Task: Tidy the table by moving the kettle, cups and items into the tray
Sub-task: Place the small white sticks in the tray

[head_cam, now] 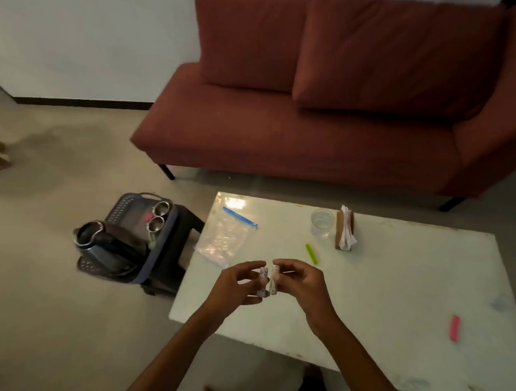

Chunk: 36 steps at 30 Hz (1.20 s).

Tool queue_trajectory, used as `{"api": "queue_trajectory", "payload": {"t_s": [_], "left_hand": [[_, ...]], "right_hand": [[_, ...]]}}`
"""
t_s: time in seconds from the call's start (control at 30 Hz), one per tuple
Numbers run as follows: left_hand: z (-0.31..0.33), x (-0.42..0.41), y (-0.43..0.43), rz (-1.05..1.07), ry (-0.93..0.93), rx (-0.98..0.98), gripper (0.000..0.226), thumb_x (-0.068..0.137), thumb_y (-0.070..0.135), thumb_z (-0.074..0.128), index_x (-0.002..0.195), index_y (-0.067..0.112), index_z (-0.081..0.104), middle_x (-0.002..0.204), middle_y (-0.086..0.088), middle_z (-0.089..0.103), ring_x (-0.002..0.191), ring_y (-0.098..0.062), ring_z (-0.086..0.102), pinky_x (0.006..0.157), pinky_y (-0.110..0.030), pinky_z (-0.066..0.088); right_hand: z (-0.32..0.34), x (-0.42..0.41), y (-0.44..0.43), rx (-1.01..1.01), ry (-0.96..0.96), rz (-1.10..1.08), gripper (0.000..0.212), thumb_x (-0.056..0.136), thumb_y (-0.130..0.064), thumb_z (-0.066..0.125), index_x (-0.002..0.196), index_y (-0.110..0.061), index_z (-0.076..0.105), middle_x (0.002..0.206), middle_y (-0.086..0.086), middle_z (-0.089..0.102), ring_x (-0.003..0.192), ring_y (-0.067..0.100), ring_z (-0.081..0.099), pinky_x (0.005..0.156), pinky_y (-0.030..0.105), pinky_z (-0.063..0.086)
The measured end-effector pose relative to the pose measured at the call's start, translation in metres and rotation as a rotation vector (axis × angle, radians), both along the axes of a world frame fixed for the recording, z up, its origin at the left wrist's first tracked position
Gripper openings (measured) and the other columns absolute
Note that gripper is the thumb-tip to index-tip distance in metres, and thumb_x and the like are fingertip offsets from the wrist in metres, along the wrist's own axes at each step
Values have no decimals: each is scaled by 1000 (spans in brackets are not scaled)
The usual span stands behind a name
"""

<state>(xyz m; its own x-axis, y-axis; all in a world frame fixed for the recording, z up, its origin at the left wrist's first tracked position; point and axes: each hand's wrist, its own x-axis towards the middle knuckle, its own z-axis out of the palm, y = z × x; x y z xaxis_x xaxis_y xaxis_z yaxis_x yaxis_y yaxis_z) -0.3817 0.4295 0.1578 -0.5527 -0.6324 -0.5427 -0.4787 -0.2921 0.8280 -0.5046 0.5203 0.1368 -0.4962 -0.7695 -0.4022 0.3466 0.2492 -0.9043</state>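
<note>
Over the near left part of the white table, my left hand pinches a small white packet. Beside it my right hand pinches a second small white packet, and the two packets almost touch. Left of the table, a dark perforated tray sits on a black stool. In the tray are a black kettle and two steel cups. On the table lie a clear zip bag, a green stick, a pink stick, a glass cup and a napkin holder.
A red sofa stands just behind the table's far edge. Bare beige floor spreads to the left, around the stool.
</note>
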Motion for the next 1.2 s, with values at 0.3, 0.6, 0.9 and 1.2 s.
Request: {"api": "queue_trajectory", "payload": {"t_s": [0.3, 0.6, 0.9, 1.2], "left_hand": [[25, 132, -22, 140, 21, -97, 22, 82, 12, 67, 104, 13, 67, 87, -3, 69, 67, -12, 68, 58, -19, 55], [23, 241, -48, 219, 109, -46, 20, 95, 21, 50, 111, 27, 59, 88, -5, 71, 65, -15, 72, 59, -21, 56], [29, 326, -105, 136, 40, 7, 22, 91, 12, 55, 112, 15, 61, 94, -7, 70, 71, -10, 71, 65, -22, 58], [24, 362, -216, -83, -84, -47, 20, 94, 13, 50, 110, 10, 61, 97, -3, 65, 76, -9, 67, 62, -17, 55]], "right_hand": [[38, 122, -45, 68, 75, 199, 27, 70, -8, 78, 96, -6, 70, 91, 12, 72, 85, 26, 70, 70, 35, 60], [49, 229, -108, 132, 125, 348, 13, 75, -6, 74, 86, -7, 65, 83, 10, 69, 73, 22, 70, 58, 24, 56], [49, 303, -172, 185, 258, 570, 15, 77, -3, 72, 85, -9, 60, 77, 4, 65, 65, 14, 67, 51, 18, 54], [38, 326, -279, 119, 393, 859, 18, 81, -10, 67, 95, -21, 62, 87, 7, 67, 70, 13, 69, 60, 20, 56]]}}
